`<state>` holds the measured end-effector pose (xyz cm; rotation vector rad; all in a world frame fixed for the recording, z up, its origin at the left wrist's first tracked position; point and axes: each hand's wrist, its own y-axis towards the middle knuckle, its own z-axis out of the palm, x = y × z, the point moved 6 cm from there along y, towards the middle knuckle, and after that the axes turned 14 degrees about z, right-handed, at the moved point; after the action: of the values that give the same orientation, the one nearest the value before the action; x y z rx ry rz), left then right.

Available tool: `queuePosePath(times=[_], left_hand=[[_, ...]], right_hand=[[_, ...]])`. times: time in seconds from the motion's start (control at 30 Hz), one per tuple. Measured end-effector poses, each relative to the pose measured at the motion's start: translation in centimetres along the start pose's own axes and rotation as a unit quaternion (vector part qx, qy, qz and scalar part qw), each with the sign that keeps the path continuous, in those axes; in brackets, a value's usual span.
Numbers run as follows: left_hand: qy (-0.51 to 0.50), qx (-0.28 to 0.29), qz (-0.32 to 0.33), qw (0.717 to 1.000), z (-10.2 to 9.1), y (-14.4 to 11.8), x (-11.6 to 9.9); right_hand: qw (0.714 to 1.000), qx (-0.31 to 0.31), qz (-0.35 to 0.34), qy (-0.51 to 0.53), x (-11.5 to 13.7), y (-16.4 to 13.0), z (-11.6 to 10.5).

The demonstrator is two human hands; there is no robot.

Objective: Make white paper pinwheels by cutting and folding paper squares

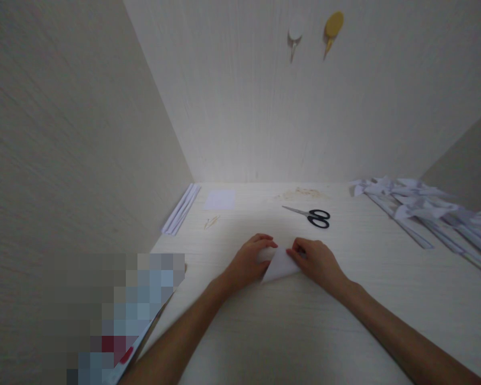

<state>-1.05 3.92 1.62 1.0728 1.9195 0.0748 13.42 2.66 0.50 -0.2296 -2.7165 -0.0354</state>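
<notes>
A white piece of paper (281,266), which looks folded into a triangle, lies on the table between my hands. My right hand (316,261) pinches its right side between thumb and curled fingers. At the paper's left edge is my left hand (251,259), its thumb and fingers apart and the thumb tip against the paper. Beyond the right hand rest scissors (308,215) with black handles, blades pointing left. A flat white square of paper (220,199) lies farther back on the left. In front of it are a few thin, pale sticks (212,221), too small to identify.
Several white paper rolls (181,209) lie along the left wall. Paper pinwheels on sticks (420,206) are piled at the right. Small tan bits (302,192) are scattered near the back wall, where a white hook (295,31) and a yellow hook (334,25) are mounted.
</notes>
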Motion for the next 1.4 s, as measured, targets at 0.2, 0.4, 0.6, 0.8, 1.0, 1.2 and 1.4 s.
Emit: queuePosePath(times=[0.2,0.4,0.6,0.8,1.0,1.2,1.4], left_hand=[[0.04,0.067,0.058,0.995,0.42,-0.13,-0.2],[0.066,0.1,0.108,0.987,0.63,-0.18,-0.53],[0.085,0.103,0.119,0.984,0.71,-0.26,-0.77],[0.105,0.117,0.124,0.98,0.76,-0.25,-0.7],[0.111,0.121,0.131,0.978,0.89,-0.26,-0.75],[0.12,0.126,0.137,0.975,0.96,-0.27,-0.79],[0.128,0.134,0.137,0.973,1.05,-0.27,-0.68]], right_hand=[[1.0,0.001,0.004,-0.017,-0.04,0.15,0.0],[1.0,0.006,-0.001,-0.03,0.02,0.17,0.08],[0.999,0.008,0.0,-0.035,-0.01,0.19,0.07],[0.999,0.016,0.008,-0.048,-0.05,0.27,0.12],[0.999,0.017,0.01,-0.048,0.07,0.18,-0.05],[0.999,0.02,0.012,-0.041,0.1,0.14,-0.03],[0.999,0.019,0.008,-0.045,0.08,0.24,0.04]])
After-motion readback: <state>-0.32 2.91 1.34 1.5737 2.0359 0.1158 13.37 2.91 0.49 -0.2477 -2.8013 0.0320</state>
